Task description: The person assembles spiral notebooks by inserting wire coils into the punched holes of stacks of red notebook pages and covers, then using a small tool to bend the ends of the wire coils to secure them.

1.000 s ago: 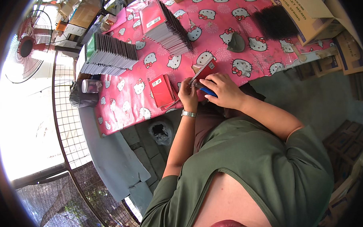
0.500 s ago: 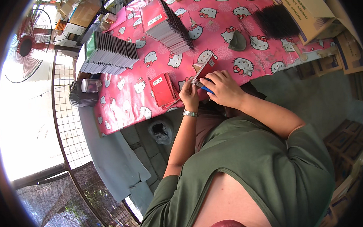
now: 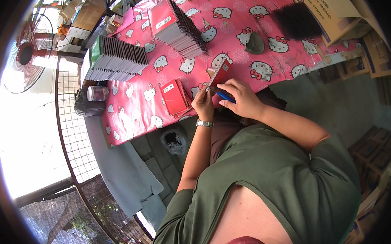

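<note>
My left hand point(image 3: 202, 104), with a metal watch band at the wrist, is closed on the lower end of a small red spiral notebook point(image 3: 221, 73). The notebook stands tilted on its edge, its wire binding toward me. In my right hand point(image 3: 244, 99) is a blue-handled tool, apparently pliers point(image 3: 225, 97). Its jaws meet the lower end of the binding beside my left fingertips, and part of the handle is hidden under my palm. Left of my hands, a few red spiral notebooks point(image 3: 174, 96) lie flat on the pink patterned table cover point(image 3: 136, 100).
Two tall stacks stand farther back: green-covered notebooks point(image 3: 120, 59) and red-covered notebooks point(image 3: 177, 29). Black wire spirals point(image 3: 296, 22) lie by an open carton point(image 3: 332, 23) at far right. A grey-green rounded object point(image 3: 254, 43) sits nearer. A fan point(image 3: 26, 53) stands at left.
My right index finger has lifted off the notebook's cover and the right hand has drawn slightly back, still with the blue-handled tool. The left hand keeps its hold on the notebook.
</note>
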Tool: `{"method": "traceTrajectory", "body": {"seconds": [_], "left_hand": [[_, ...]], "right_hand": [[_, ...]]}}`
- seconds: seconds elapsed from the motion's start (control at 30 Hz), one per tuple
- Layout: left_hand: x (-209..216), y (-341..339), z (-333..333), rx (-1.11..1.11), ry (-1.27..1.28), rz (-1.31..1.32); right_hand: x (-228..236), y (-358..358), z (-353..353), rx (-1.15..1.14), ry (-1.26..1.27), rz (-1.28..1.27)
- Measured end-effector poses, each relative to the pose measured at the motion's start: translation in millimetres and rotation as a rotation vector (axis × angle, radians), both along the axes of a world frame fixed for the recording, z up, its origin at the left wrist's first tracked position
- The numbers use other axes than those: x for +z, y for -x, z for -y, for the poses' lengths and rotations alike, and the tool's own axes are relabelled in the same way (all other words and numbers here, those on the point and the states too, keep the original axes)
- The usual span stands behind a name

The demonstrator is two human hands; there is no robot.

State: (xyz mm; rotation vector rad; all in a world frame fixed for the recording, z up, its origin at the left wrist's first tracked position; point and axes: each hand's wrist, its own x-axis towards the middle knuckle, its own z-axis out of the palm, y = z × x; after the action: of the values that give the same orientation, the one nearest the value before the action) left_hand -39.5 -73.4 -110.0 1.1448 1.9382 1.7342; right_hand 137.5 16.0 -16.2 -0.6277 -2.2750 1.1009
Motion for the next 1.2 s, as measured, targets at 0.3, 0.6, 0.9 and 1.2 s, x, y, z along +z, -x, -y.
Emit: {"method": "traceTrajectory", "body": {"seconds": [0.3,0.6,0.9,1.2], "left_hand": [[16,-9,-5,0.082,-0.009,-0.084],[142,48,3,0.095,0.104,-0.795],[56,153,3,0.154,0.581,-0.657],[91,138,30,0.502,0.597,0.64]], "right_hand": [[8,6,-9,0.08,0.124,0.208],[-9,-16,-33,0.037,0.02,0.295],[-45,123,-38,0.122,0.393,0.167],[-51,209,29,-0.107,0.614,0.28]]}}
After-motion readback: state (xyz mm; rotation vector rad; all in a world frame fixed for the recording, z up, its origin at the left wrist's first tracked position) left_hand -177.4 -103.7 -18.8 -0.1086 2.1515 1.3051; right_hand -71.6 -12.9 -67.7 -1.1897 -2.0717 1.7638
